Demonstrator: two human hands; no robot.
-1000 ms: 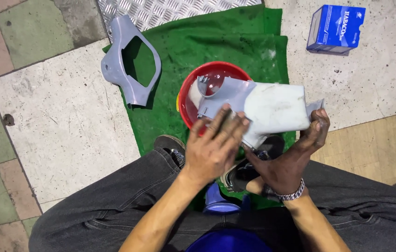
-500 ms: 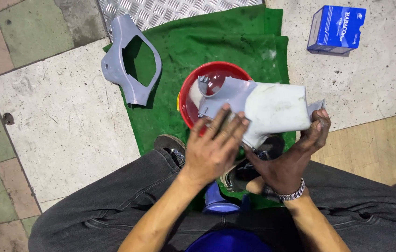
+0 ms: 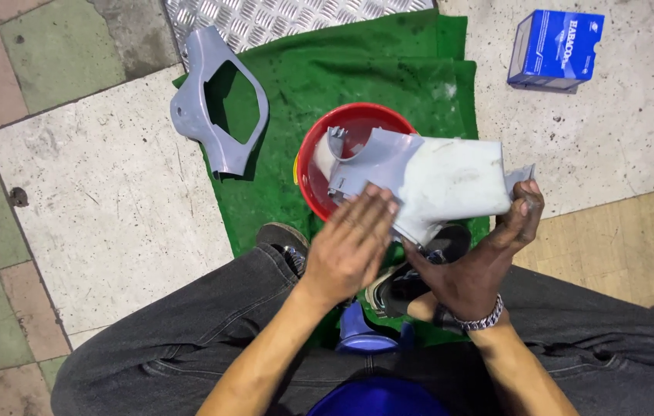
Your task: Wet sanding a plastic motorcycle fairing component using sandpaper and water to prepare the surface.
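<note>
While I sit over the green mat (image 3: 319,85), I count two grey plastic panels: one pale panel (image 3: 438,181) in my hands and one second panel with a cut-out (image 3: 219,108) lying at the mat's left edge, partly on the pale floor tile (image 3: 103,208). There is one red bowl (image 3: 342,127) on the mat, one blue box (image 3: 556,48) on the floor at the upper right, well apart from me, and one strip of ridged metal plate (image 3: 265,19) beyond the mat. The pale panel hangs just over the bowl, covering its right side. My left hand (image 3: 354,246) lies flat against the panel's lower left part, palm down, fingers (image 3: 373,212) straight and pressed close together, wrist coming up from below. My right hand (image 3: 481,262) cups the panel from underneath at its right end, thumb up along the edge by the small tab and fingers curled under it; a chain bracelet (image 3: 481,317) sits on that wrist. My dark trousers (image 3: 188,339) and one shoe (image 3: 284,239) show below my hands, and a blue stool (image 3: 365,335) between my legs
</note>
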